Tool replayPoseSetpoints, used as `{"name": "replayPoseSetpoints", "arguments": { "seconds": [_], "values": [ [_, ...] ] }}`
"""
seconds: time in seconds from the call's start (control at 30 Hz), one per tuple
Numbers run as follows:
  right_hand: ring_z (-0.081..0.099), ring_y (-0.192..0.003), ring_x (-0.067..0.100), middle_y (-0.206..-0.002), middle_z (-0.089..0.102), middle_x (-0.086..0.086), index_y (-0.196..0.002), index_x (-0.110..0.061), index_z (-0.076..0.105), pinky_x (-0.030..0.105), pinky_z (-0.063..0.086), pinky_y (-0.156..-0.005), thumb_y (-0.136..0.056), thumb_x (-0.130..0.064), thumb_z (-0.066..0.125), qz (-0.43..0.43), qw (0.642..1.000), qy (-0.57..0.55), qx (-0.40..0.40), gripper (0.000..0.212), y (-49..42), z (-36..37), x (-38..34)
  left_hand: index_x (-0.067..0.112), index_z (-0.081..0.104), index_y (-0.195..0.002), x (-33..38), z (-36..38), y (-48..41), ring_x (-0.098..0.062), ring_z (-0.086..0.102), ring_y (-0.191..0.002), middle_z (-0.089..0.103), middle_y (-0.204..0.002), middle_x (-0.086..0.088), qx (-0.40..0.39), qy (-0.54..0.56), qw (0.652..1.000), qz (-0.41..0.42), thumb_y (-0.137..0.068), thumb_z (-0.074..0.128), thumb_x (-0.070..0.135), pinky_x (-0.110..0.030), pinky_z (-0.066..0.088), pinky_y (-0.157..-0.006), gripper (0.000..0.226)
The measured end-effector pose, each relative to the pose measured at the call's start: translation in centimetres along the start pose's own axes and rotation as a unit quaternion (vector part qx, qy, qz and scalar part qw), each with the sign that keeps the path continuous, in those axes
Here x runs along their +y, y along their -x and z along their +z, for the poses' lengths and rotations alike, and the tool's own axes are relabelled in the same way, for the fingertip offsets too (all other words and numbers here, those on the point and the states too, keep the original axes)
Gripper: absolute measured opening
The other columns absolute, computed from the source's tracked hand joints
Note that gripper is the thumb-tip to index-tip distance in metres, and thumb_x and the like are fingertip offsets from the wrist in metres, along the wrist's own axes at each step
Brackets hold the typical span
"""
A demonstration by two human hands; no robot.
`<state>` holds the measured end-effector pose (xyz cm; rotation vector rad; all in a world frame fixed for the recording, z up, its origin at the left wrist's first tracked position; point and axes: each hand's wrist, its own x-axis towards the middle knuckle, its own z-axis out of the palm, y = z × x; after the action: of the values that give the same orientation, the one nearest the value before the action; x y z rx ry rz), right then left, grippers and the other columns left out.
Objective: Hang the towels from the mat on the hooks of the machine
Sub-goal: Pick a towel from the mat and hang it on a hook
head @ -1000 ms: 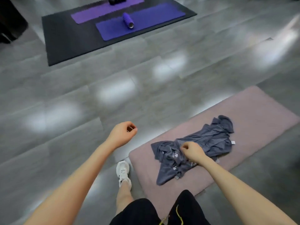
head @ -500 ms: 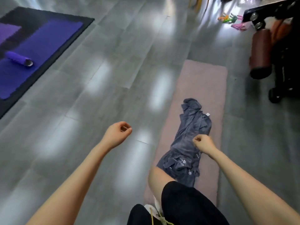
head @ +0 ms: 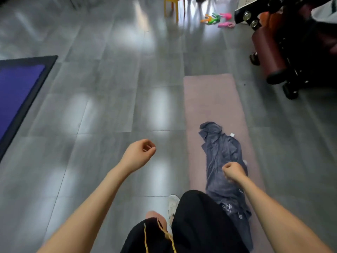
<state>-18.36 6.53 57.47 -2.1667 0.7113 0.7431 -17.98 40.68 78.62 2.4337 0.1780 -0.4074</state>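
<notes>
towel (head: 221, 152): crumpled lengthwise on the near end of the mat (head: 209, 99), toward its right edge | right hand (head: 234, 171): your fingers curled tight, gripping the towel's middle | left hand (head: 139, 154): loosely curled, holding nothing, above the floor (head: 109, 106) beyond the mat's left edge

Floor (head: 109, 106) under me: glossy grey tiles with pale patches of reflected light | my left: black mat (head: 39, 83) with a blue mat (head: 16, 95) on it | far ahead: yellow stool legs (head: 172, 6), pink, green and orange bits (head: 218, 19) near them
</notes>
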Motion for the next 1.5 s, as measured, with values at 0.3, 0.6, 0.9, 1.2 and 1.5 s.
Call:
{"name": "replayPoseSetpoints", "arguments": {
  "seconds": [0.3,0.6,0.9,1.2,1.5],
  "values": [
    [0.055,-0.063,0.022,-0.067,0.062,0.005,-0.063,-0.016,0.057,0.033,0.049,-0.062,-0.082,-0.012,0.052,0.080,0.986,-0.137,0.059,0.020,-3.2,-0.9,-5.4,0.020,0.062,-0.081,3.9,3.8,-18.7,-0.016,0.063,-0.079,0.064,-0.077,0.006,-0.213,-0.093,0.965,0.118,-0.084,0.060,0.014,-0.025,0.048,-0.074,0.007],
    [0.064,-0.083,0.028,-0.085,0.071,0.014,-0.060,-0.020,0.058,0.035,0.049,-0.075,-0.083,-0.009,0.059,0.211,0.949,-0.202,0.121,0.025,-13.8,2.3,-5.3,0.020,0.063,-0.081,9.4,18.4,-38.2,0.010,0.054,-0.062,0.060,-0.075,0.006,-0.410,-0.132,0.873,0.231,-0.081,0.059,0.005,-0.010,0.039,-0.068,0.016],
    [0.064,-0.095,0.025,-0.098,0.071,0.005,-0.095,-0.015,0.065,0.030,0.048,-0.077,-0.085,-0.021,0.059,0.298,0.908,-0.258,0.140,0.013,-29.0,13.8,2.4,0.019,0.063,-0.089,3.5,41.6,-50.2,-0.026,0.063,-0.089,0.068,-0.087,-0.002,-0.418,-0.192,0.852,0.249,-0.084,0.060,0.021,-0.032,0.047,-0.081,0.006],
    [0.053,-0.114,0.021,-0.126,0.056,0.002,-0.124,-0.022,0.056,0.029,0.042,-0.084,-0.091,-0.034,0.056,0.302,0.914,-0.175,0.208,0.036,-47.2,28.4,12.6,0.021,0.070,-0.104,-13.8,63.6,-57.6,-0.032,0.055,-0.101,0.065,-0.111,-0.003,-0.374,-0.297,0.712,0.515,-0.081,0.067,0.016,-0.036,0.045,-0.086,0.023],
    [0.052,-0.053,0.026,-0.060,0.052,0.006,-0.053,-0.015,0.059,0.028,0.042,-0.051,-0.041,-0.013,0.087,0.273,0.909,0.105,0.297,0.030,-55.7,34.3,17.4,0.023,0.073,-0.078,-19.4,74.7,-60.8,-0.025,0.062,-0.075,0.066,-0.086,0.001,-0.272,-0.380,0.545,0.696,-0.069,0.067,0.020,-0.038,0.038,-0.083,0.011]
  ]
}}
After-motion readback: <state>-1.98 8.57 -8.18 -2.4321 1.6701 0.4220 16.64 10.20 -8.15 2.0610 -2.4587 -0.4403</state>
